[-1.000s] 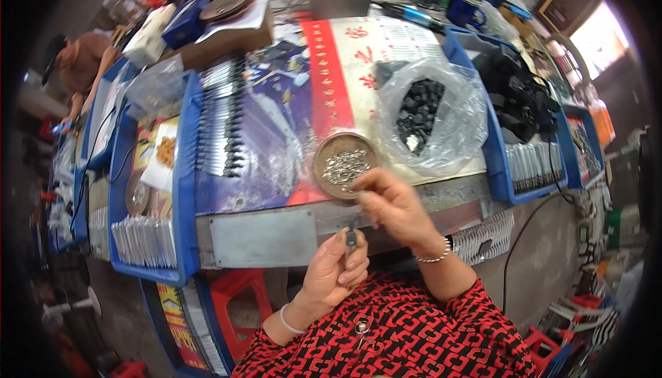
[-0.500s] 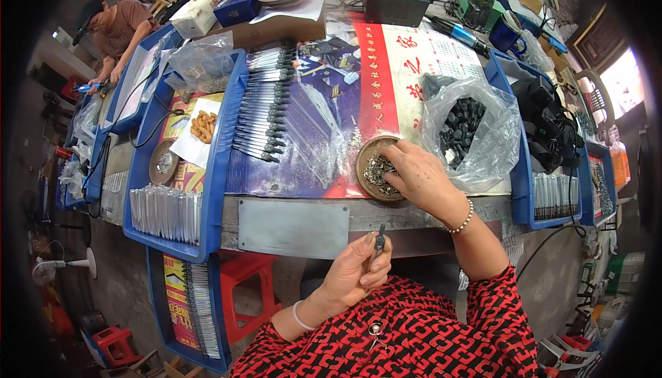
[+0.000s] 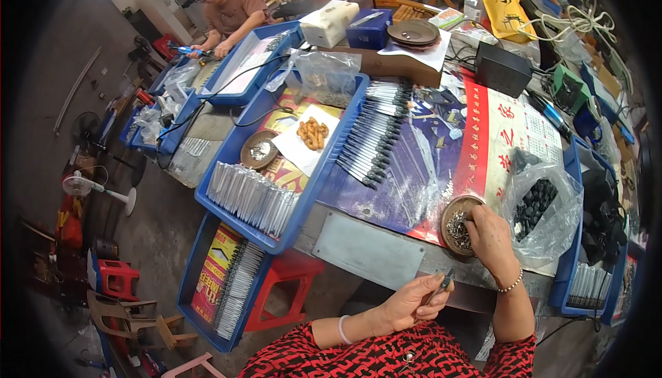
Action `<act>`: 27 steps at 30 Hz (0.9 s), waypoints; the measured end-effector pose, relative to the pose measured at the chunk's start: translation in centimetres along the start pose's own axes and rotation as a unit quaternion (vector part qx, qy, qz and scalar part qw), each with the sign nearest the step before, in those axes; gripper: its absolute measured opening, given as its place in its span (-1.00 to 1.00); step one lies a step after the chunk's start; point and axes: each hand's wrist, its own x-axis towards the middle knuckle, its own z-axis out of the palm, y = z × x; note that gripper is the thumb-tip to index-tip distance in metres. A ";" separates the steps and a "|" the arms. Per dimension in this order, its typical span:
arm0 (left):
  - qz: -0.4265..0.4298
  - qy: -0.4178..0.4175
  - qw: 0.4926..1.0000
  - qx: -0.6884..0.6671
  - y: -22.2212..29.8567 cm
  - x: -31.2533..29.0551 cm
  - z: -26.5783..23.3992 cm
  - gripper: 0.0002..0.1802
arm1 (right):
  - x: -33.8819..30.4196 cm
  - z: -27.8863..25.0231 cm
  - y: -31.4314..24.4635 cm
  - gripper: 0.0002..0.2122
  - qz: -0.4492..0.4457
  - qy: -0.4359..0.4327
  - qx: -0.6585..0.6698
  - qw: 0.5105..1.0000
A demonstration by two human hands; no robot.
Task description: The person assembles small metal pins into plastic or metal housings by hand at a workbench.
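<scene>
My left hand [image 3: 407, 303], over my lap near the table's edge, is closed on a slim rod with a black end [image 3: 447, 282]; the fingers cover most of it. My right hand [image 3: 491, 241] reaches into a round brown dish [image 3: 447, 233] of small metal parts [image 3: 456, 226]. Its fingers are bent together among the parts, and whatever they pinch is hidden. Right of the dish stands a clear plastic bag [image 3: 567, 202] holding black pieces [image 3: 535, 200]. Left of it, a row of silver rods with black ends [image 3: 378, 133] lies on the table.
A blue tray [image 3: 272, 243] at left holds silver rods, a second brown dish [image 3: 261, 145] and brown snacks [image 3: 312, 134] on paper. A metal plate [image 3: 369, 250] lies along the front edge. Under the table are a lower blue tray [image 3: 189, 312] and red stool [image 3: 283, 288]. Another person [image 3: 238, 9] works far left.
The view has swung left, so the table sits tilted and further right, with more of the other person showing. My left hand still grips the rod; my right hand stays in the dish.
</scene>
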 end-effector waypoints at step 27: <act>-0.022 0.014 1.000 0.000 -0.9 1.4 0.4 -0.68 | -2.5 -2.3 -1.1 -0.93 0.096 0.104 0.214 0.966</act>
